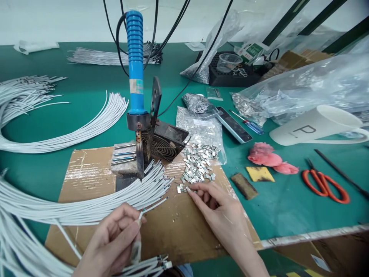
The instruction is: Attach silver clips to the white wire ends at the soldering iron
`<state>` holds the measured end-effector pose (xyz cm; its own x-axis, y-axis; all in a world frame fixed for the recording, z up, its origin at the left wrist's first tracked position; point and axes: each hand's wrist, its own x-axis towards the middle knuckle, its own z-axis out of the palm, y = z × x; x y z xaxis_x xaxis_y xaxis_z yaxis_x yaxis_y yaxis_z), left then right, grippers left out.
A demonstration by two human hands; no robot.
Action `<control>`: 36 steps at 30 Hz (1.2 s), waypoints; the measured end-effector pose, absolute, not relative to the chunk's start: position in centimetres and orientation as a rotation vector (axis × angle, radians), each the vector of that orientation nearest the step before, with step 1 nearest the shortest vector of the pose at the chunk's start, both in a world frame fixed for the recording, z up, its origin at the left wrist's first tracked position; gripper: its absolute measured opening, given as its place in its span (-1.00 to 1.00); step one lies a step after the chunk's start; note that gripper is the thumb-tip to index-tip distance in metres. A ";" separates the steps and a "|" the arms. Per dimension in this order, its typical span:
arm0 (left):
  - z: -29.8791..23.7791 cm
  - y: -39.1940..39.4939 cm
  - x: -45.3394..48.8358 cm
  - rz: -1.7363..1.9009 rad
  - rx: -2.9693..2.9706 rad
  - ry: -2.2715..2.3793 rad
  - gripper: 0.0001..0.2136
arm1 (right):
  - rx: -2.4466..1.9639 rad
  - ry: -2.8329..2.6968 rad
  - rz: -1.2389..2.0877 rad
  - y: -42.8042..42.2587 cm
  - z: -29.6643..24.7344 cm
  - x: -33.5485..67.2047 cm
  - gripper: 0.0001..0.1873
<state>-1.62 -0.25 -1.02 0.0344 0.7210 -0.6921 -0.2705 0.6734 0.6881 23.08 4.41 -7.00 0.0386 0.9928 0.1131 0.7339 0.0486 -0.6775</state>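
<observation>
My left hand [119, 236] is closed, with a thin white cable [141, 214] between thumb and fingers; its end points up, and small coloured wires show there. A pale wrap covers part of one finger. To the right, my right hand [220, 207] reaches to the near edge of a pile of small metal connectors [198, 163]. Its thumb and index finger are pinched at a few loose connectors [181, 189]; the fingertips partly hide what is between them. A thick bundle of white cables [95, 204] lies beyond my left hand, ends toward the right.
A blue-handled soldering iron [135, 61] stands upright over the cardboard [173, 234], tip down, beside a black coil holder [165, 142]. At right are a phone [235, 125], a screwdriver [250, 125], a white mug [314, 127], pink putty-like lumps [268, 157] and orange-handled scissors [325, 184].
</observation>
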 end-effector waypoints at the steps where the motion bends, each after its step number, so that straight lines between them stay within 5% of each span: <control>1: -1.1 -0.1 -1.6 0.806 0.404 1.311 -0.62 | -1.734 -1.765 0.583 4.6 -6.8 23.1 -0.77; 12: -2.0 0.4 -1.8 0.802 0.396 1.243 -0.55 | -1.764 -1.697 0.820 3.5 -5.5 22.5 -0.93; 25: -1.8 0.4 -1.6 0.777 0.393 1.256 -0.58 | -1.517 -0.926 1.554 1.6 -2.7 16.0 -0.73; 36: -2.0 0.4 -1.6 0.772 0.363 1.209 -0.60 | -1.458 -0.791 1.603 1.3 -2.5 15.4 -0.66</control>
<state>-1.57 0.40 -1.98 0.1461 0.7017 -0.6973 -0.3375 0.6979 0.6317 15.37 1.34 -2.52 -0.0036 0.8774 -0.4798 -0.1527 -0.4747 -0.8668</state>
